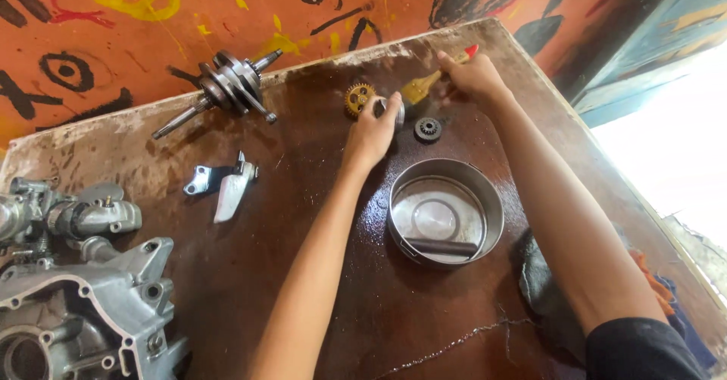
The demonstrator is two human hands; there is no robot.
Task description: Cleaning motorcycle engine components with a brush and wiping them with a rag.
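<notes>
My left hand (372, 131) reaches across the dark wet tabletop (250, 259) and grips a small silvery metal part (381, 106); its shape is mostly hidden by the fingers. A brass-coloured gear (359, 96) lies just left of that part. My right hand (475, 75) holds a paintbrush (424, 86) with a red-tipped handle, its yellowish bristles pointing at the part in my left hand. A small dark gear (428, 129) rests on the table between both hands.
A round steel bowl (492, 198) with a dark cylinder inside sits near my right forearm. A crankshaft (227, 88) lies at the back left, a small bracket (227, 187) mid-left, an engine casing (83, 304) front left. A dark rag (541, 281) and a thin chain (454, 342) lie in front.
</notes>
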